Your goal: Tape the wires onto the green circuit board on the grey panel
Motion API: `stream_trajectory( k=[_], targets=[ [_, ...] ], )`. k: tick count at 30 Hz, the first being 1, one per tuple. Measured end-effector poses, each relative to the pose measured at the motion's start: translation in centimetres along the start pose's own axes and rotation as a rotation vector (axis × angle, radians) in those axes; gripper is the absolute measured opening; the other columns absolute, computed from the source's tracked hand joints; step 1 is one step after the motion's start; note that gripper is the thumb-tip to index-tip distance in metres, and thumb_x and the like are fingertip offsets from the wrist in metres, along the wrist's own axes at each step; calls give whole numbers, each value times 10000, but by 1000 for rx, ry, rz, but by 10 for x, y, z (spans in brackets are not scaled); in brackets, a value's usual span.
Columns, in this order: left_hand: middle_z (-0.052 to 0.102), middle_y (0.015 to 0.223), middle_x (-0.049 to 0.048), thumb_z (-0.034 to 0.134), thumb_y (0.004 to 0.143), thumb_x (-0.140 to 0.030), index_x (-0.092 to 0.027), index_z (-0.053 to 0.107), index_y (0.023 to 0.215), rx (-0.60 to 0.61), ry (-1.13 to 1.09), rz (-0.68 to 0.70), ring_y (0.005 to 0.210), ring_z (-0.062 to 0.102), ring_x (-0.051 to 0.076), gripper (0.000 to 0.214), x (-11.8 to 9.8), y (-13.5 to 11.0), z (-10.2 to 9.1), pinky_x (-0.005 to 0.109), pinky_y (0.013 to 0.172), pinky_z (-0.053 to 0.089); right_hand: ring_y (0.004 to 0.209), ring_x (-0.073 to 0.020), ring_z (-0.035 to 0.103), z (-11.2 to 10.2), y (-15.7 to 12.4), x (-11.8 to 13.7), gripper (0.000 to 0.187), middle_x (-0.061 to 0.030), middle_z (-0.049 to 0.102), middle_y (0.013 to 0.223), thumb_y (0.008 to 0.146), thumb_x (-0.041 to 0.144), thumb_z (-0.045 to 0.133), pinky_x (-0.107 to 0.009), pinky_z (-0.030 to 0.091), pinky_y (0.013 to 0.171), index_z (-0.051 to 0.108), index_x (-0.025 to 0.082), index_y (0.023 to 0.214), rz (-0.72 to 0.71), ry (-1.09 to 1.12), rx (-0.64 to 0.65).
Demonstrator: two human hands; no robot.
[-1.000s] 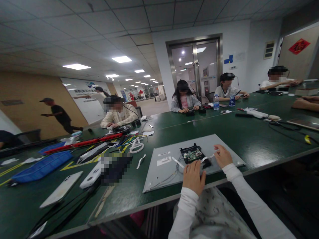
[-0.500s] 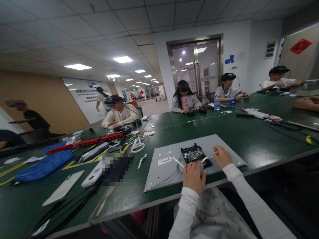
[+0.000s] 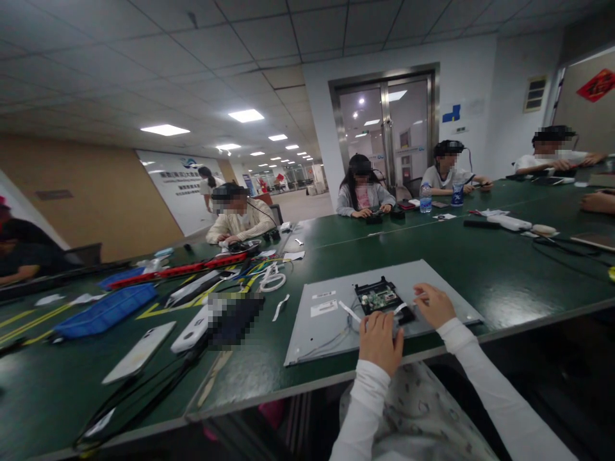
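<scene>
At the near edge of the green table (image 3: 480, 269), straight ahead of the person at 12 o'clock, a grey panel (image 3: 317, 333) lies flat with its white labels up. Its long axis runs roughly from 9 to 3 o'clock along the table edge, with the right end skewed a little toward 4. On the panel's right half sits a small black-framed circuit board (image 3: 379, 298), green side up, with its longer side running from about 10 to 4 o'clock.

The left hand (image 3: 381, 341), in a white sleeve, rests at 6 o'clock of the board with its fingers curled down onto the panel. Whether they pinch anything cannot be told. The right hand (image 3: 434, 305) lies at 3 o'clock of the board, fingertips bent in toward its near right corner. Its grip cannot be made out either.

A white ribbon strip (image 3: 349, 312) lies on the panel at 9 o'clock of the board. Well off at 9 o'clock are a white phone (image 3: 139, 352) and a blue tray (image 3: 106, 310). Other people sit around the table from 10 to 2 o'clock.
</scene>
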State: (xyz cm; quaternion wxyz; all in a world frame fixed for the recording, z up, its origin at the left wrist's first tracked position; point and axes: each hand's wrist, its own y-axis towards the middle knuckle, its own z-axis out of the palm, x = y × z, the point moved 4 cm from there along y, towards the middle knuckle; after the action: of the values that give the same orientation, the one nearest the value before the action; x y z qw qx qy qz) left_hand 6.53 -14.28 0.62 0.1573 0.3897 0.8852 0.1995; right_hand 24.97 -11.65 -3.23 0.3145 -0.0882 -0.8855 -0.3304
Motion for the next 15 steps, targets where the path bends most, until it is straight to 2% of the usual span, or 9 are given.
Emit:
stream_trajectory(
  k=[5,15],
  targets=[
    [532,1021,67,385,805,-299,-197,438,1120,10,-14,3,1046,394,219,335,-1,-1,-1,431,918,274,618,-100,567,1,-1,1,256,10,595,784,633,134,438,-240,403,693,538,186,863,4,16,43],
    [549,1016,48,409,793,-262,-214,450,1107,-9,-67,-11,1041,414,197,320,3,-1,1,418,934,268,621,-97,569,3,-1,-2,285,5,594,808,621,121,425,-235,411,687,529,183,879,14,32,40]
  ],
)
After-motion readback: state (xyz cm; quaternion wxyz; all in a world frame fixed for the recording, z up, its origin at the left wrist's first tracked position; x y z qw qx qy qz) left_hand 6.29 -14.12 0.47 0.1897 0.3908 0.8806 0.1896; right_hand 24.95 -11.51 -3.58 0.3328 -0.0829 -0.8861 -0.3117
